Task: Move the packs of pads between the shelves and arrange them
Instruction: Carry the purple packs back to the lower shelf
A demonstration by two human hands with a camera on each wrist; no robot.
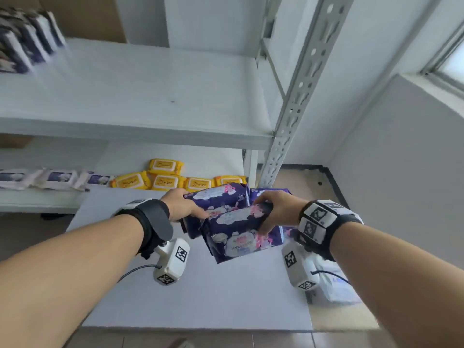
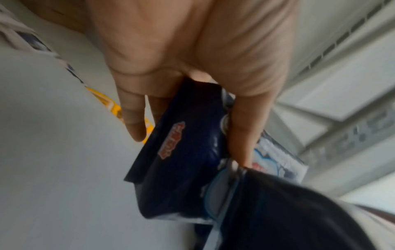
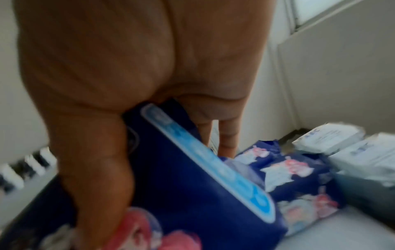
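Hands side by side above the low white shelf (image 1: 200, 297). Left hand (image 1: 179, 205) gripping far purple pad pack (image 1: 216, 197), right hand (image 1: 276, 209) gripping near purple pad pack (image 1: 236, 237). Yellow wipe packs (image 1: 165, 180) lying farther back.

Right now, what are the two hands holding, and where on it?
Each grips a purple pack of pads. The left hand pinches the far pack at its left end; the right hand clasps the near pack at its right end.
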